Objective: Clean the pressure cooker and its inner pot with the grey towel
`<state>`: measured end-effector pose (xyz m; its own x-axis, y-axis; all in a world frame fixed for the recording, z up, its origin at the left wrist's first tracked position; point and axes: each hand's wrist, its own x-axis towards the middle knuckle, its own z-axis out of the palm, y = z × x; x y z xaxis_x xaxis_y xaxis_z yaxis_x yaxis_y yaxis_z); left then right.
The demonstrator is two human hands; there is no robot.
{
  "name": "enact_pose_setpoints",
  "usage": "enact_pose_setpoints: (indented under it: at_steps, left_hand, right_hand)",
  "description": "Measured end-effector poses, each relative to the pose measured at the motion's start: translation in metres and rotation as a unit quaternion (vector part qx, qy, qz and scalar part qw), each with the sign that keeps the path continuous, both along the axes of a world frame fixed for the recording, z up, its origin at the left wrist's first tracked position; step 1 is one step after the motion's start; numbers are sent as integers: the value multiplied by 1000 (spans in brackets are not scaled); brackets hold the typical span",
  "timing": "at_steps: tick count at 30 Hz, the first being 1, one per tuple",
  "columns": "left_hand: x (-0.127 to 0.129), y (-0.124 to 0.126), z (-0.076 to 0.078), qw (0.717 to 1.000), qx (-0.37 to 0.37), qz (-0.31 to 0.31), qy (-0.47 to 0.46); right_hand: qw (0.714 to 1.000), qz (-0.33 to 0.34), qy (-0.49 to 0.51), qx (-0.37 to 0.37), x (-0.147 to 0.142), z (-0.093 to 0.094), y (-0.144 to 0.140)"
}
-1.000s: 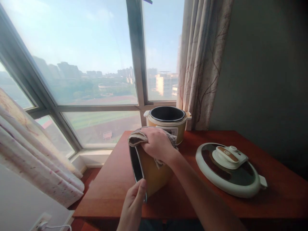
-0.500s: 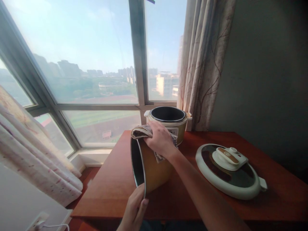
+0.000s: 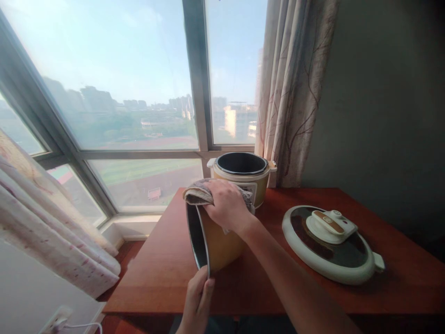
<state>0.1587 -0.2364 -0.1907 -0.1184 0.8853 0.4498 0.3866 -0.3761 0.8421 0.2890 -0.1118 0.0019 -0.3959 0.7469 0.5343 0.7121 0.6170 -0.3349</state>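
Observation:
A gold-coloured inner pot [image 3: 222, 248] with a dark inside is tipped on its side above the table, its mouth facing left. My left hand [image 3: 199, 297] is closed on the near part of its rim, thumb outside. My right hand [image 3: 227, 204] presses a folded, patterned cloth [image 3: 198, 192] over the upper rim and outer wall; its fingers are wrapped over the cloth. Just behind stands the cooker body [image 3: 260, 185], upright, with a dark opening and side handles. The far side of the pot is hidden by my right hand and the cloth.
On the right of the brown table [image 3: 156, 278] lies a round cooker lid [image 3: 333, 260] with a white rim and a handle on top. Windows, a curtain [image 3: 288, 93] and a dark wall border the table. A plug with a white cable [image 3: 83, 324] is at lower left.
My right hand and the cloth have shifted slightly left over the rim of the inner pot. My left hand keeps its hold on the lower rim.

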Motion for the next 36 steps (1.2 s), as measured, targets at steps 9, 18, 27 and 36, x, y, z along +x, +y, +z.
enact_pose_setpoints:
  at_steps: [9, 18, 27, 36]
  left_hand:
    - [-1, 1, -9, 998, -54, 29, -18]
    - [19, -6, 11, 998, -51, 4, -25]
    - [17, 14, 43, 975, -76, -18, -207]
    - [22, 20, 58, 919, -180, -23, -350]
  right_hand:
    - [998, 59, -38, -4, 10, -3, -6]
    - [995, 94, -19, 35, 31, -23, -33]
    - [988, 121, 32, 86, 55, -106, -81]
    - [989, 38, 128, 66, 27, -196, -117]
